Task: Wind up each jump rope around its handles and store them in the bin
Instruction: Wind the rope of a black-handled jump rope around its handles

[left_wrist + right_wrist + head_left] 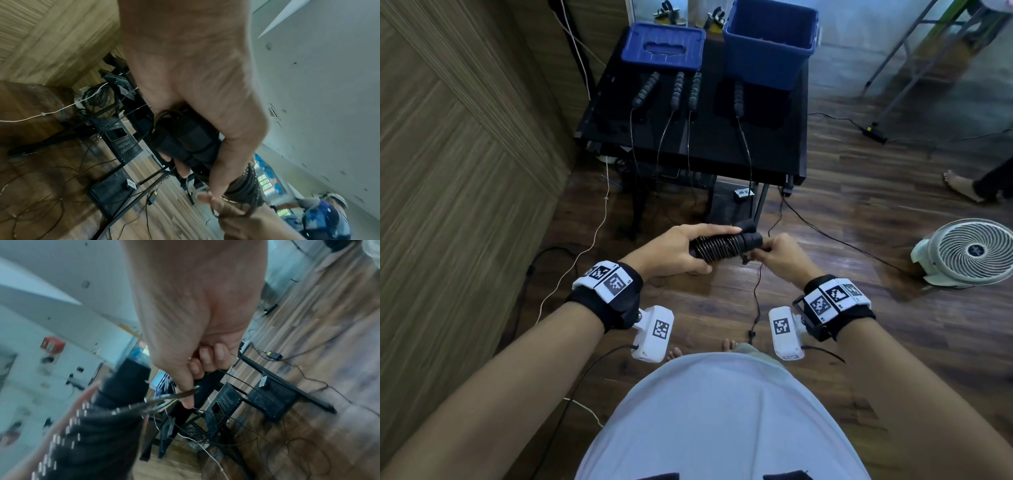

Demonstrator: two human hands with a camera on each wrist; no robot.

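The black bench [774, 161] fills the upper middle of the head view. At its far right stands the open blue bin [767, 51], and at far left lies the blue lid [662, 46]; whether the bin holds any rope yet cannot be told from here. Four handles [678, 89] lie in a row in front of them, their thin cords hanging over the near edge to the floor. By my reading two ropes are untouched and wait their turn.

At the centre of the frame the left hand [671, 253] grips the paired handles of a jump rope [719, 245], fingers curled round the left end of the bundle. Close coils of cord cover most of it. The right hand [779, 255] pinches the cord at the bundle's right end between thumb and curled fingers [207, 358], as the right wrist view shows. A short tail of cord [756, 301] dangles below toward the floor.

So this rope looks nearly wound: the last length needs wrapping and securing, then the bundle goes into the bin, then the rest.
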